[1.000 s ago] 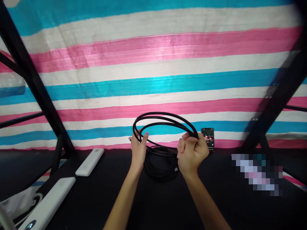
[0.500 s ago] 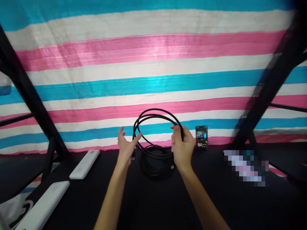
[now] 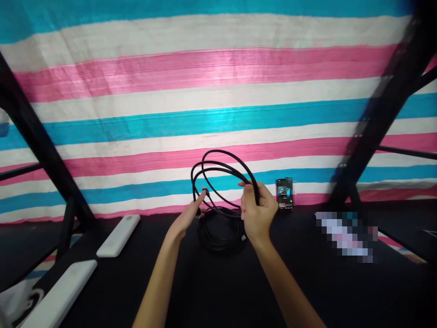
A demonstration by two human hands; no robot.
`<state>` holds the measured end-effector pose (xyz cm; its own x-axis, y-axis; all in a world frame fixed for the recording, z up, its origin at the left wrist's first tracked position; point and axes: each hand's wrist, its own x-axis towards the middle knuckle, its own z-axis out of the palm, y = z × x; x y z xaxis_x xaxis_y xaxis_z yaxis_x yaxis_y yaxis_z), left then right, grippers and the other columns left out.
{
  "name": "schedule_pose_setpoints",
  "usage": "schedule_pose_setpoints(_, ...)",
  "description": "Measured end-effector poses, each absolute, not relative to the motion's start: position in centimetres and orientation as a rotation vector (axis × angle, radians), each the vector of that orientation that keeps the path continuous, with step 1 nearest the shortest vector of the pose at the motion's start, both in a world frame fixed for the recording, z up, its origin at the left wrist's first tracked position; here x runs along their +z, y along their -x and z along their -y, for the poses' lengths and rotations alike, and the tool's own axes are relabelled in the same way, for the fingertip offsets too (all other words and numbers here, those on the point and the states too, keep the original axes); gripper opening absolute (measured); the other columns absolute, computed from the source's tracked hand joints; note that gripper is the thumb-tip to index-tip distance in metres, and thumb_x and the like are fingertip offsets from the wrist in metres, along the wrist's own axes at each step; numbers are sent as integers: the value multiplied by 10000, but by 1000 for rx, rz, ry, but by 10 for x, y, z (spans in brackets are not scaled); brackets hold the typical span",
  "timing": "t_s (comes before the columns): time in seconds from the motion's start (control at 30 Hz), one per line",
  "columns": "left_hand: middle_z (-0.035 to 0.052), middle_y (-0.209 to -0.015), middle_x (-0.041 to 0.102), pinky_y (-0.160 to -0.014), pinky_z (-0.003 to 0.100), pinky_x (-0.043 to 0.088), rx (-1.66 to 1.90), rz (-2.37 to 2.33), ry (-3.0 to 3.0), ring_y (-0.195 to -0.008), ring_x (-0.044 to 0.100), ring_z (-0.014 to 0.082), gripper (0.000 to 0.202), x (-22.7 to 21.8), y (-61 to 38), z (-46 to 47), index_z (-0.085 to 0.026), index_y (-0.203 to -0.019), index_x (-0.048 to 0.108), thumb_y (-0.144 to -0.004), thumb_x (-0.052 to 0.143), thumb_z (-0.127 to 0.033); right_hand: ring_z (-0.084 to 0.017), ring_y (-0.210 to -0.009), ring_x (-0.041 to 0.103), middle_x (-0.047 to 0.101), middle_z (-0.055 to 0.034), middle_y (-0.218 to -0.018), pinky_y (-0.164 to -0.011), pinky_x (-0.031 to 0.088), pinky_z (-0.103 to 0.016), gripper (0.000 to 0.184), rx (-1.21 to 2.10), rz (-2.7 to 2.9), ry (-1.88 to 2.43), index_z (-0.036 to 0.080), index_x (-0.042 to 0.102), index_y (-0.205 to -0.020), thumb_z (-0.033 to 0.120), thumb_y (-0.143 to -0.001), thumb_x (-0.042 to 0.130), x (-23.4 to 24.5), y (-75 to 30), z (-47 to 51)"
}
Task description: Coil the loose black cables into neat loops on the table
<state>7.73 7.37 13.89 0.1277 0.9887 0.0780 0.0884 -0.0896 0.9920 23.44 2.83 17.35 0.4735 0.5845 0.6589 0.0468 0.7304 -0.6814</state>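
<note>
A long black cable is raised in several loose loops [image 3: 218,169] above the dark table. My right hand [image 3: 257,209] is closed around the right side of these loops, with the strands passing through its fist. My left hand [image 3: 184,221] is at the left side of the loops, its thumb pointing up and right along the cable. Most of its fingers are hidden behind the thumb. By the thumb tip is a small plug with a metal end [image 3: 206,191]. Below and between both hands lies a coiled black cable [image 3: 221,248] on the table, with a light-coloured plug end [image 3: 243,238].
A phone with a lit screen [image 3: 285,195] leans against the striped sheet [image 3: 218,100] at the back. On the left lie two white slab-shaped devices, one farther [image 3: 119,236] and one nearer [image 3: 59,296]. Black frame posts [image 3: 44,141] rise on both sides. A blurred-out patch [image 3: 344,237] lies right.
My left hand has turned and moved right, its spread fingers coming in against the left side of the loops. The top loop has separated from the others. My right hand keeps its grip.
</note>
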Motion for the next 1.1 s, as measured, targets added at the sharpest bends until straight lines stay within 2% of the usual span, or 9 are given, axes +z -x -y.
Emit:
schedule_pose_setpoints(0.2, 53, -900, 661, -738, 267, 424, 1154, -948, -1070, -799, 638, 173, 390, 159, -77, -68, -182, -939, 596, -685, 663, -469, -28, -265, 261, 332, 106, -399, -279, 179, -160, 321, 635, 1125, 608, 155, 631, -831, 461, -857, 539, 174, -246, -40)
schedule_pose_setpoints(0.3, 17, -728, 617, -698, 255, 422, 1183, -949, -1103, -702, 631, 158, 376, 161, -73, -69, -157, -872, 575, -690, 659, -475, -23, -271, 287, 350, 104, -426, -293, 200, -159, 345, 763, 1176, 683, 146, 638, -866, 478, -849, 543, 173, -254, -48)
schedule_pose_setpoints(0.4, -14, -642, 577, -719, 282, 421, 1109, -951, -1282, -666, 613, 163, 413, 161, -68, -66, -161, -927, 555, -746, 575, -532, -24, -272, 301, 377, 96, -434, -285, 197, -162, 363, 800, 1263, 804, 134, 645, -865, 485, -829, 560, 173, -259, -51)
schedule_pose_setpoints(0.57, 38, -798, 632, -781, 311, 390, 1137, -1214, -1443, -824, 565, 199, 460, 162, -58, -63, -163, -895, 578, -736, 540, -592, -28, -284, 305, 399, 94, -446, -269, 203, -158, 353, 749, 1316, 850, 135, 634, -886, 474, -800, 592, 174, -261, -52)
schedule_pose_setpoints(0.7, 69, -910, 640, -818, 323, 388, 1217, -1302, -1517, -909, 566, 229, 442, 168, -58, -60, -163, -856, 604, -724, 557, -582, -28, -284, 371, 469, 89, -552, -280, 272, -155, 331, 699, 1345, 824, 186, 567, -1051, 418, -814, 587, 174, -261, -51)
schedule_pose_setpoints(0.8, 30, -724, 632, -770, 304, 423, 1278, -1093, -1459, -773, 622, 203, 346, 176, -63, -54, -170, -753, 559, -764, 545, -516, -32, -334, 432, 533, 51, -763, -323, 369, -175, 458, 597, 1310, 837, 266, 422, -1244, 382, -826, 570, 173, -259, -50)
schedule_pose_setpoints(0.87, -38, -514, 520, -663, 269, 435, 1272, -976, -1436, -602, 615, 170, 307, 180, -67, -50, -192, -655, 473, -792, 526, -462, -47, -411, 480, 545, 8, -905, -391, 440, -202, 520, 467, 1304, 888, 301, 375, -1293, 364, -819, 580, 171, -258, -49)
schedule_pose_setpoints(1.0, -99, -360, 355, -476, 225, 371, 1298, -1035, -1430, -372, 531, 135, 240, 184, -68, -44, -209, -642, 412, -799, 516, -358, -73, -506, 495, 561, -11, -928, -503, 478, -235, 404, 272, 1447, 1010, 296, 513, -1193, 375, -807, 600, 170, -252, -46)
schedule_pose_setpoints(1.1, -107, -326, 316, -420, 220, 343, 1381, -1111, -1433, -303, 480, 123, 234, 185, -65, -42, -211, -627, 409, -793, 513, -340, -86, -541, 509, 558, -29, -996, -519, 480, -241, 461, 259, 1470, 985, 314, 470, -1243, 366, -805, 604, 171, -246, -41)
